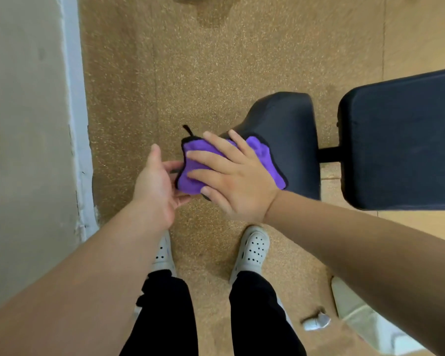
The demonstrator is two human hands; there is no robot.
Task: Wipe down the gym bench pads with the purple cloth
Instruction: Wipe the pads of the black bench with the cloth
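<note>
The purple cloth [263,156], edged in black with a small black loop, lies over the narrow near end of the black seat pad [288,124]. My right hand [231,176] presses flat on the cloth, fingers spread, pointing left. My left hand [157,183] is just left of the pad's tip, fingers curled under the cloth's hanging left edge and touching it. A larger black back pad [401,140] lies to the right, separated from the seat pad by a gap with a black frame bar [329,154].
Speckled tan rubber flooring [190,60] surrounds the bench. A pale wall with a white skirting edge [73,124] runs down the left. My feet in white clogs [253,250] stand close to the pad. A small white object [316,322] and a white container [365,319] lie at lower right.
</note>
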